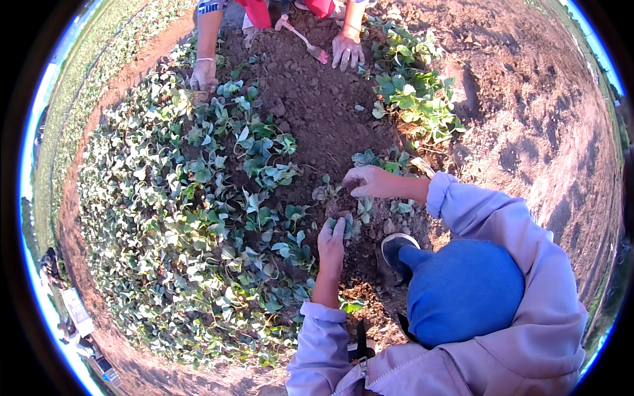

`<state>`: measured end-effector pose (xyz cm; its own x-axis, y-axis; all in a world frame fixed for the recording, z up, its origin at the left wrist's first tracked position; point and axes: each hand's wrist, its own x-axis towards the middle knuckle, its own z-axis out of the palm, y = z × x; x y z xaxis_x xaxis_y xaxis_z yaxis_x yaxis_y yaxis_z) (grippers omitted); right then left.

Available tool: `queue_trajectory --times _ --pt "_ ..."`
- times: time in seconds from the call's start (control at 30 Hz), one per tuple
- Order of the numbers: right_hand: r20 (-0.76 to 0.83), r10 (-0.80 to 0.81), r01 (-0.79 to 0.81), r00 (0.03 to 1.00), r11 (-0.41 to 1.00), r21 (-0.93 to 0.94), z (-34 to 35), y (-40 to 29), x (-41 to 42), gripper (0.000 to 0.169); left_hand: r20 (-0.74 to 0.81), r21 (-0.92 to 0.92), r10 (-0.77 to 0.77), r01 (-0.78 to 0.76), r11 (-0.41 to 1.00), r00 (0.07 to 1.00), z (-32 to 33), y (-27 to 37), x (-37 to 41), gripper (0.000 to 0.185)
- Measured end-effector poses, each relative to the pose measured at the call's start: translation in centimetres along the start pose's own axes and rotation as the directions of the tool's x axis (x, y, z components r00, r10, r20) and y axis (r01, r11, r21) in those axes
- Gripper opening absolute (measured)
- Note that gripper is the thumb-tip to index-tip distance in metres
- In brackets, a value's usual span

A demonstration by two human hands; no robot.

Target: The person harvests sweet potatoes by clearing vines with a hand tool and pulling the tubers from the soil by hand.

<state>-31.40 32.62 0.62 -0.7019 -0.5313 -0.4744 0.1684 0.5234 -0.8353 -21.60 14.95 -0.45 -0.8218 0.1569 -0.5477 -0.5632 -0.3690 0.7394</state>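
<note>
My left hand (332, 242) pinches a small leafy plant (348, 226) between thumb and fingers, low over the soil. Just above it, my right hand (369, 181) reaches in from the right. Its thumb and fingers are curled with a gap between them, beside a small, partly wilted plant (327, 193). Loose leafy sprigs (365, 208) lie beneath my right hand. Both my hands are soiled, and the lilac sleeves are rolled back from the wrists. A dense mass of green leafy plants (198, 218) spreads to the left of my hands.
Across the dark soil (322, 119), another person's hands (347, 51) rest near the ground, one at the leaves. A small hand tool (304, 39) lies between them. More leafy plants (418, 94) stand at upper right. My blue-clad knee (465, 292) and shoe (398, 250) are close by.
</note>
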Motion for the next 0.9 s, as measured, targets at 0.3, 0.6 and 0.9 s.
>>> queue_trajectory --times 0.3,0.6,0.9 --pt "0.071 -0.277 0.286 0.958 0.913 -0.290 5.1 5.1 5.0 0.028 0.011 0.272 -0.129 0.121 0.955 0.992 0.1 1.4 -1.9 0.041" --pt "-0.673 -0.095 -0.491 0.733 0.610 -0.621 -9.6 3.5 -1.1 0.031 -0.156 0.252 0.037 0.004 0.968 0.987 -2.8 0.4 -1.7 0.051" --pt "-0.001 -0.496 0.491 0.868 0.859 -0.144 2.9 -3.2 0.1 0.034 -0.080 0.153 0.100 -0.087 0.984 0.992 -2.3 2.0 -0.5 0.020"
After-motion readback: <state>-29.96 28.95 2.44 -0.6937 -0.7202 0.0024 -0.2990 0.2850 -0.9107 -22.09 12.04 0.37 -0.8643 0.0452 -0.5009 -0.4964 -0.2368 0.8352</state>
